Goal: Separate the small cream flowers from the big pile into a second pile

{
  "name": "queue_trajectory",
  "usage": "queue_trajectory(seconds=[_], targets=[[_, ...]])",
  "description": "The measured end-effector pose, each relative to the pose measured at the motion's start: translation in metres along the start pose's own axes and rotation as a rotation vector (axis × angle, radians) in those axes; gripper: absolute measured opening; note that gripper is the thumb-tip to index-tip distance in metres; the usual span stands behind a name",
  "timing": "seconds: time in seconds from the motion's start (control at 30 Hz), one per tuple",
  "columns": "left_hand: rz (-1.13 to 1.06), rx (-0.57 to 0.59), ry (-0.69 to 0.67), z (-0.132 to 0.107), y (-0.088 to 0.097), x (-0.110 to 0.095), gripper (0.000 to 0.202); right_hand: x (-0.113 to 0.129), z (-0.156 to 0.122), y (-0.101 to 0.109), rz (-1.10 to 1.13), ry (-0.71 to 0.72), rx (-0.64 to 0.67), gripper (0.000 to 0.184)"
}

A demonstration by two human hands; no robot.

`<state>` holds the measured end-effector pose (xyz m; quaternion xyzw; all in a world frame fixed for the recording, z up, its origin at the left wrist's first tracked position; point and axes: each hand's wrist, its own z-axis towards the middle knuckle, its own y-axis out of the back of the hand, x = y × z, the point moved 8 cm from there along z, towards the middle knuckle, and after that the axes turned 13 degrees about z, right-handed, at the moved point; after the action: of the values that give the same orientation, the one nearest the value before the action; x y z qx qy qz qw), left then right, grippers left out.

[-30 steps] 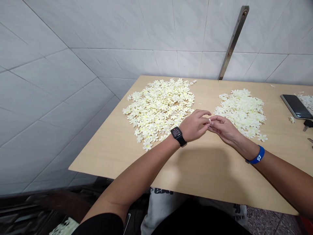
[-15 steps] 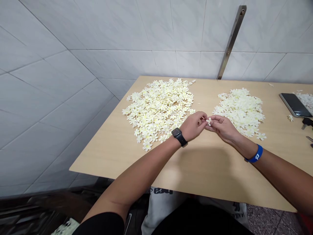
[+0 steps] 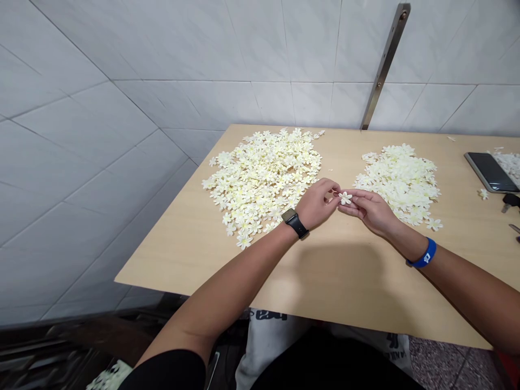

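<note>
A small white cloth flower [image 3: 345, 197] sits between my two hands above the wooden table [image 3: 333, 271]. My right hand [image 3: 371, 210], with a blue wristband, pinches it from the right. My left hand [image 3: 317, 203], with a black watch on the wrist, has its fingers curled and its fingertips at the flower's left edge. A wide heap of the same flowers [image 3: 264, 179] lies just left of my left hand. A smaller heap of flowers [image 3: 400, 181] lies right behind my right hand.
A dark phone [image 3: 489, 171] lies at the table's right edge, with more flowers [image 3: 509, 162] and a key [image 3: 509, 201] beside it. A metal bar [image 3: 384, 65] leans up the tiled wall behind. The table's left corner meets the tiled wall.
The flower, hidden between my fingertips a second ago, now shows spread open between both hands. Both hands have stayed in nearly the same spot, shifting slightly up and left.
</note>
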<state>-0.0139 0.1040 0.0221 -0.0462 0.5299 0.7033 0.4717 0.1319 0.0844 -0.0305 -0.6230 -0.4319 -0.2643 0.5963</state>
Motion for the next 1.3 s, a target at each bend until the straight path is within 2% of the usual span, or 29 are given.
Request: queue_trajectory(seconds=[0.17,0.27,0.37,0.47,0.6,0.77,0.97,1.17,1.3], targets=[[0.008,-0.042,-0.055,-0.001,0.003,-0.004,0.007,0.001,-0.001,-0.005,-0.005,0.011,0.033,0.038],[-0.007,-0.066,-0.038,-0.001,0.004,-0.004,0.007,0.004,-0.001,-0.005,-0.030,0.076,-0.010,0.040],[-0.139,0.020,0.043,-0.001,-0.004,0.000,0.011,0.008,0.000,0.001,-0.069,0.143,-0.074,0.043],[-0.313,0.078,0.141,-0.002,-0.011,0.006,0.012,0.009,0.002,0.002,-0.093,0.144,-0.071,0.047],[-0.425,0.099,0.254,-0.003,-0.016,0.014,0.013,0.010,0.002,0.000,-0.123,0.131,-0.053,0.047],[-0.465,0.100,0.338,-0.005,-0.018,0.016,0.020,0.013,-0.010,-0.008,-0.217,0.222,-0.086,0.043],[-0.480,0.091,0.360,-0.008,-0.013,0.006,0.025,0.023,-0.025,-0.018,-0.385,0.376,-0.108,0.039],[-0.454,0.071,0.339,-0.005,-0.010,0.008,0.016,0.023,-0.020,-0.019,-0.338,0.341,-0.093,0.047],[-0.559,0.130,0.316,-0.003,-0.015,0.014,0.023,0.025,-0.013,-0.013,-0.353,0.332,-0.073,0.045]])
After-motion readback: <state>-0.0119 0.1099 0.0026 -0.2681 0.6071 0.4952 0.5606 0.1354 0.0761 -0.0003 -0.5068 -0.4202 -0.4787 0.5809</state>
